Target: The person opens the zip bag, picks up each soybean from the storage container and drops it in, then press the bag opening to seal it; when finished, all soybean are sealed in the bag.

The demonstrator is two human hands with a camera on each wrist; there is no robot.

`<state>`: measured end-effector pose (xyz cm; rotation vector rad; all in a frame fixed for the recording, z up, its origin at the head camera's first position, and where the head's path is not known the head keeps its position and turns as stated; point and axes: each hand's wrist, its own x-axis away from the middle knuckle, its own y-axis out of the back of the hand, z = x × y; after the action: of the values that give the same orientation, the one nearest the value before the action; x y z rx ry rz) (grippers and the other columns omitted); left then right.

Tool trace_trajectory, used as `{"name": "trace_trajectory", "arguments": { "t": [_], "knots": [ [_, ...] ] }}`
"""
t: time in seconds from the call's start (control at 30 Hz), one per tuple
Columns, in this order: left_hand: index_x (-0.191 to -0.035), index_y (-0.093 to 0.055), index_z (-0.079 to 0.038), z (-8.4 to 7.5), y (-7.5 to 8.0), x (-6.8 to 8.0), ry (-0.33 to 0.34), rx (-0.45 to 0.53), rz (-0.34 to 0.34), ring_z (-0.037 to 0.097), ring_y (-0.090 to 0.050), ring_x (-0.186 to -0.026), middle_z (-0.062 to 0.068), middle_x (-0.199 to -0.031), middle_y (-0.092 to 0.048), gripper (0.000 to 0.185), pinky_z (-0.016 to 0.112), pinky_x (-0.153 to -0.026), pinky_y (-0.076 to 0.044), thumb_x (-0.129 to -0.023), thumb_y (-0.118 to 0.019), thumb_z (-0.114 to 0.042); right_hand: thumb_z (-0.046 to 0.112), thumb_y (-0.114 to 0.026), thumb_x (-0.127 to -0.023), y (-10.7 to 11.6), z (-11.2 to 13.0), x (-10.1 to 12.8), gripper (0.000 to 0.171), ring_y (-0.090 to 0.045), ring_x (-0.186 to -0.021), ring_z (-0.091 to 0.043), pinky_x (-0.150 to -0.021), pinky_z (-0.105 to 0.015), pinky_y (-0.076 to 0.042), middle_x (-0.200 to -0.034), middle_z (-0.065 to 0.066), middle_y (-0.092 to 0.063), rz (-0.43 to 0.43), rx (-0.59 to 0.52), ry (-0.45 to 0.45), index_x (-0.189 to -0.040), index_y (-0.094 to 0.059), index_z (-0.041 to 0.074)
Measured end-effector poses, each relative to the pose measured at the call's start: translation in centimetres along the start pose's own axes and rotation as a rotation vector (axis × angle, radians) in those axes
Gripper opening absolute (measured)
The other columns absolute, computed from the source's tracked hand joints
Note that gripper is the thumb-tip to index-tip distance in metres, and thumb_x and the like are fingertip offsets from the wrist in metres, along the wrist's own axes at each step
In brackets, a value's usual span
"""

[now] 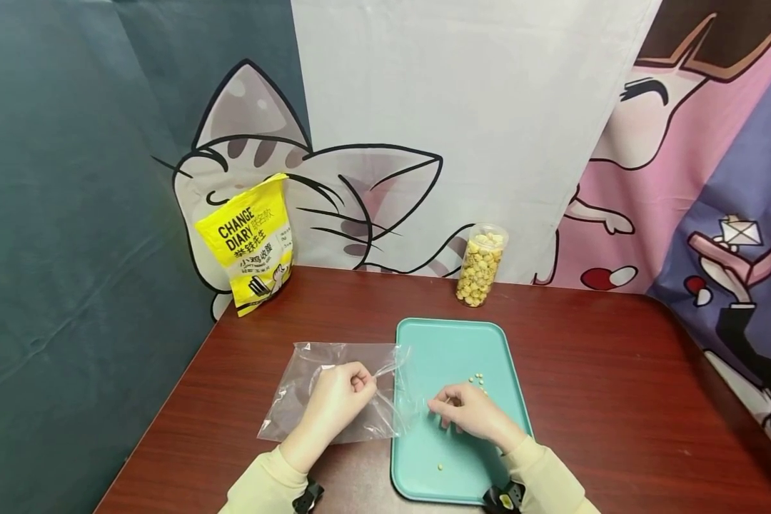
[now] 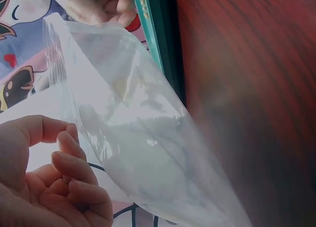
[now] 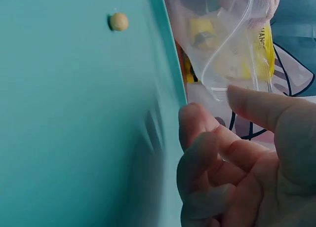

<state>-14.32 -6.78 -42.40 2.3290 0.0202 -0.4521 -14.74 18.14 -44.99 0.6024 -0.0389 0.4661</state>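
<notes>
1. On the red-brown table (image 1: 617, 400), near edge: a clear plastic bag (image 1: 334, 400) lies flat beside the left rim of a teal tray (image 1: 424, 343), its mouth edge lapping that rim.
2. Left hand (image 1: 337, 400): fingers curled, pinching the upper lip of the bag's mouth and holding it lifted. The left wrist view shows the film rising from the table as a cone, the zip strip along its top edge.
3. Right hand (image 1: 472, 412): over the tray, fingers curled toward the thumb. In the right wrist view the fingertips (image 3: 197, 123) are bunched; whether a pellet sits between them I cannot tell.
4. Small yellow pellets (image 1: 478, 378) lie loose on the tray just beyond the right hand; one stray pellet (image 1: 440, 467) sits near the tray's front edge.
5. Background: yellow pouch (image 1: 250, 243) leaning on the backdrop at rear left; clear jar (image 1: 480, 265) of the same pale pieces behind the tray.
6. Risk, judged: the mouth is held by one lip only, so the opening is shallow; a pellet dropped short would land on the tray rim or roll onto the table.
7. Risk, judged: thin film may slip from the pinch or collapse shut, since the lower lip lies unsupported.
8. Risk, judged: pellets are round and could scatter if the right sleeve (image 1: 540, 471) brushes them.
</notes>
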Motion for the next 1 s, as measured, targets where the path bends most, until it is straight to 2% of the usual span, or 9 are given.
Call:
{"name": "trace_trajectory", "arguments": {
  "t": [0.1,0.27,0.4,0.53,0.73,0.87,1.0],
  "knots": [
    [-0.062,-0.057,-0.019,0.0,0.0,0.0,-0.005,0.000,0.001,-0.001,-0.038,-0.049,-0.014,-0.053,-0.043,0.016,0.018,-0.049,-0.035,-0.074,-0.064,-0.010,0.025,-0.062,-0.090,0.0,-0.4,0.5,0.022,-0.049,-0.049,-0.011,-0.048,-0.027,-0.041,-0.064,-0.006,-0.062,0.051,-0.010,0.027,-0.085,-0.068,0.005],
    [-0.063,-0.058,-0.018,-0.1,0.0,0.0,0.000,0.012,0.012,-0.001,-0.038,-0.049,-0.013,-0.054,-0.044,0.015,0.018,-0.049,-0.035,-0.074,-0.064,-0.009,0.017,-0.071,-0.082,-0.2,-0.6,1.4,0.010,-0.046,-0.050,-0.004,-0.049,-0.022,-0.040,-0.060,0.003,-0.056,0.157,-0.001,0.058,-0.083,-0.067,0.007],
    [-0.063,-0.058,-0.018,-0.1,0.2,-0.1,0.010,0.018,0.011,0.000,-0.039,-0.050,-0.013,-0.054,-0.044,0.015,0.019,-0.050,-0.035,-0.074,-0.064,-0.010,0.011,-0.077,-0.075,-0.2,-0.5,2.0,0.012,-0.044,-0.051,0.000,-0.050,-0.018,-0.037,-0.059,0.008,-0.054,0.254,0.052,0.079,-0.078,-0.065,0.009],
    [-0.063,-0.058,-0.018,0.0,0.3,-0.1,0.014,0.015,0.012,0.000,-0.039,-0.050,-0.013,-0.054,-0.044,0.015,0.019,-0.050,-0.035,-0.075,-0.064,-0.010,0.008,-0.078,-0.072,-0.2,-0.2,2.2,0.015,-0.043,-0.050,0.001,-0.050,-0.018,-0.037,-0.058,0.009,-0.053,0.311,0.095,0.101,-0.077,-0.064,0.010],
    [-0.063,-0.058,-0.017,-0.1,0.6,-0.2,0.001,0.017,-0.012,0.001,-0.039,-0.050,-0.012,-0.054,-0.044,0.015,0.019,-0.050,-0.035,-0.075,-0.064,-0.010,0.002,-0.077,-0.070,-0.5,0.5,2.4,0.019,-0.042,-0.051,0.001,-0.051,-0.018,-0.037,-0.058,0.011,-0.050,0.345,0.158,0.116,-0.078,-0.064,0.013],
    [-0.064,-0.058,-0.018,-0.2,0.7,-0.3,-0.007,0.018,-0.011,0.001,-0.039,-0.050,-0.012,-0.053,-0.044,0.015,0.019,-0.050,-0.035,-0.075,-0.064,-0.009,-0.002,-0.075,-0.068,-0.7,0.6,2.5,0.020,-0.040,-0.051,0.001,-0.050,-0.018,-0.037,-0.057,0.012,-0.046,0.334,0.191,0.129,-0.076,-0.064,0.013],
    [-0.064,-0.058,-0.018,-0.2,0.9,-0.2,0.012,0.026,-0.008,0.001,-0.039,-0.050,-0.012,-0.053,-0.044,0.015,0.019,-0.050,-0.035,-0.075,-0.063,-0.009,-0.002,-0.075,-0.067,-1.1,0.5,2.5,0.021,-0.038,-0.050,0.001,-0.049,-0.018,-0.036,-0.056,0.012,-0.044,0.319,0.218,0.151,-0.074,-0.063,0.014]
  ]
}}
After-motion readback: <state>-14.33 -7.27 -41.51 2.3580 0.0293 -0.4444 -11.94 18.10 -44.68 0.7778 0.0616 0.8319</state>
